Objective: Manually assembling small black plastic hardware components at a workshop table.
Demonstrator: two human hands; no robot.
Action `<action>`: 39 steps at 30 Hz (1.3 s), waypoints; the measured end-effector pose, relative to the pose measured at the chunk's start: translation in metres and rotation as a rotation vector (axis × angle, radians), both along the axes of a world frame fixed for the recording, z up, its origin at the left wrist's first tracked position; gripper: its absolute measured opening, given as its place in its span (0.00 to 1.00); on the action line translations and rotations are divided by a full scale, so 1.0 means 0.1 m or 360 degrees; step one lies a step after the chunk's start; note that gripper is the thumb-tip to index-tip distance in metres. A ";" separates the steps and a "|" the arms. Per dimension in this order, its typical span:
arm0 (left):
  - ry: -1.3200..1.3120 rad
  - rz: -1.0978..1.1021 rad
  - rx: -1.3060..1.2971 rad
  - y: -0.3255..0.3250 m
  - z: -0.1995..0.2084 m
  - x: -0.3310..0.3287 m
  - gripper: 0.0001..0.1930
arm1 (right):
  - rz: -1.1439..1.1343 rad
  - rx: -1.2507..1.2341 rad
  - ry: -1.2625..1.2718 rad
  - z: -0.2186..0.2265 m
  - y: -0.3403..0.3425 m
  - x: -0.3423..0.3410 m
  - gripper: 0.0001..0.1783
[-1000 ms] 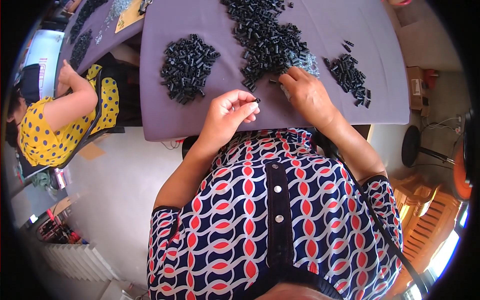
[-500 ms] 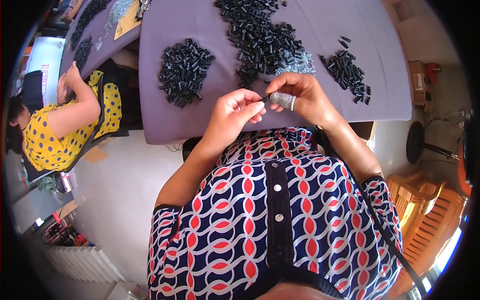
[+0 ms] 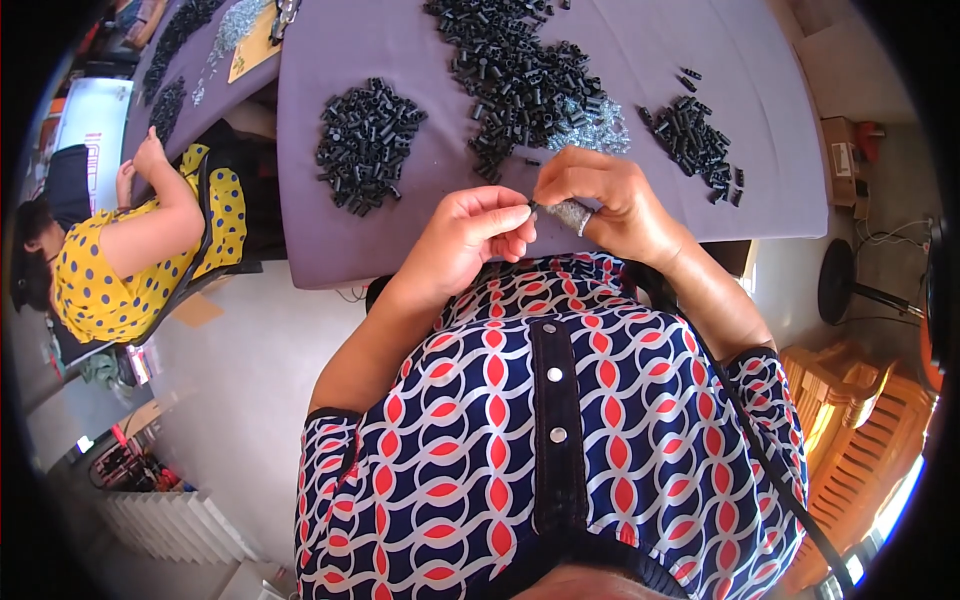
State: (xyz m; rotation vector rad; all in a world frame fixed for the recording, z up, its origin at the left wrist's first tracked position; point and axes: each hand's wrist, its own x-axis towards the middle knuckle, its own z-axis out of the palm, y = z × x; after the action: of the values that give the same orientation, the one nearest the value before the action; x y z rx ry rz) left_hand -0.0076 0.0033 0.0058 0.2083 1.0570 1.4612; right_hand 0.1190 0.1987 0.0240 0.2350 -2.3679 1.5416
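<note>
My left hand pinches a small black plastic piece between thumb and forefinger, just above the table's near edge. From the other side my right hand closes on the same piece, its fingers curled and hiding much of it. A grey, glittery cover wraps my right thumb. Beyond the hands spreads a large heap of short black plastic tubes, with small clear plastic parts at its near right side.
Smaller piles of black pieces lie at left and right on the purple-covered table. Another person in yellow dotted clothing sits at a table to the left. Wooden chairs and a black fan stand at right.
My right hand has turned, its fingers curling further and its covered thumb tilting down. The left hand stays nearly in place with the black piece. The other person's hands have shifted slightly.
</note>
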 end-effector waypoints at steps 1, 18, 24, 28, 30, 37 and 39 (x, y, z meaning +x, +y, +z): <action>0.0000 -0.0001 0.0001 0.00 0.00 -0.01 0.08 | -0.0001 0.0001 0.0000 0.02 0.00 0.00 0.19; -0.0068 0.0024 0.0052 -0.03 -0.03 0.06 0.07 | 0.0049 -0.0246 -0.0371 0.17 -0.06 0.06 0.32; 0.0288 0.0242 -0.0011 0.00 0.10 0.10 0.07 | -0.0100 -0.0124 -0.0391 0.16 -0.03 0.09 0.40; 0.0411 0.0352 0.0001 0.04 0.07 0.15 0.07 | -0.0214 0.0269 -0.0209 0.16 -0.15 0.02 0.39; 0.0408 0.0346 0.0091 0.05 0.03 0.16 0.09 | -0.0280 0.0439 -0.0114 0.07 -0.19 -0.01 0.37; 0.0348 0.0399 0.0149 0.07 0.01 0.18 0.07 | -0.0246 0.0485 -0.0133 -0.09 -0.19 -0.06 0.27; 0.0379 0.0404 0.0121 0.07 0.02 0.20 0.06 | -0.0209 0.0456 -0.0099 -0.13 -0.18 -0.06 0.26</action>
State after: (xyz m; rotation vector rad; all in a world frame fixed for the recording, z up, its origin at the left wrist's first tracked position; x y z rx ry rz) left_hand 0.0126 0.0106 0.0081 0.3174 1.2553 1.7384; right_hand 0.1135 0.1809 0.0113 0.0918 -2.5922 1.1651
